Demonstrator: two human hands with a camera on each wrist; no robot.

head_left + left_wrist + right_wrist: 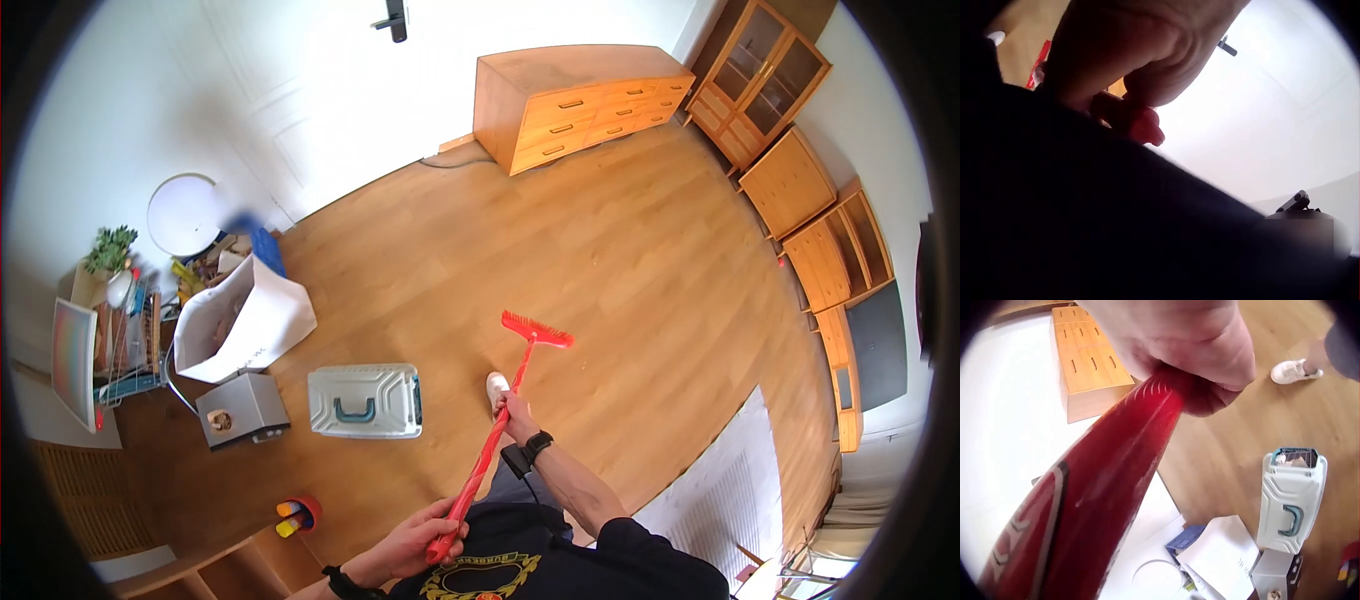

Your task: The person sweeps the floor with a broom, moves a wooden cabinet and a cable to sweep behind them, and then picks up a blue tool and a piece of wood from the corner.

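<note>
The left hand [420,535] lies closest, just in front of the dark shirt, its fingers [1147,69] curled round the very top end of a red broom [488,450]. The tip of the handle pokes out just below the grip. Farther along the handle the right hand [516,408] holds it too, fingers wrapped tight about the shaft, the arm stretched forward with a black band at the wrist. The broom's long axis therefore runs from the left hand by the body, up through the right hand, then forward and slightly to the right, slanting down towards the floor [640,260]. The right hand is the nearer of the two to the working end. Just beside that hand a white shoe [496,384] stands on the boards, left of the handle. Beyond it the bristle head [537,330] sits at floor level, set crosswise to the handle and well ahead of both hands. To the left of the shoe a plastic case [364,401] lies flat, near the broom but apart from it. A wooden dresser [575,100] stands far off by the wall.
</note>
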